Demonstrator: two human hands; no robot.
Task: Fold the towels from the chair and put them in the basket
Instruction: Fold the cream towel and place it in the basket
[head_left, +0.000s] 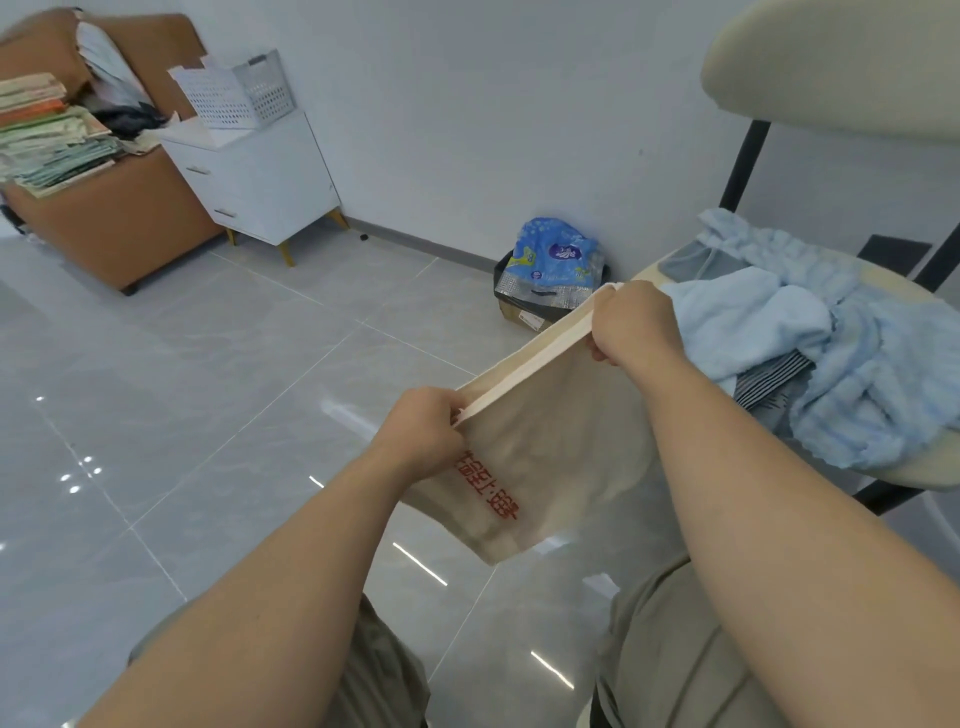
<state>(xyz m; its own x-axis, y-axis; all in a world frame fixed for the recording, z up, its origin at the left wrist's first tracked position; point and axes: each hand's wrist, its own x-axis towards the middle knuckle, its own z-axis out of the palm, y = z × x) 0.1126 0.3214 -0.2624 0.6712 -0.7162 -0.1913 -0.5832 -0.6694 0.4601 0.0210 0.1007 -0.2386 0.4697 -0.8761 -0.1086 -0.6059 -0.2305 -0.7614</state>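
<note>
Two hands hold one beige towel (545, 457) up in the air above the floor (208, 364). The left hand (421, 423) pinches the near end of the towel's top edge with curled fingers, and the right hand (636, 325) grips the far end the same way, so the edge runs taut and slanting between them. The rest of the towel hangs below both hands, with red characters printed on it just under the left hand. Just right of the right hand stands the chair (831, 62), and its seat carries a loose heap of blue towels (831, 364). A grey cloth (696, 267) lies at the heap's far edge, and a striped cloth (774, 382) pokes out from under it, near the right forearm. The right hand is close to the heap, but whether it touches cannot be told. Beyond the hands, against the wall, sits a dark bin (530, 306) with a blue pack (556, 254) on top. Far off to the left of the left hand, a white basket (234, 96) with perforated sides stands on a white cabinet (260, 176). Further left again, a brown seat (119, 218) bears a stack of papers (47, 135). Below the forearms show the person's khaki trousers (675, 649).
</note>
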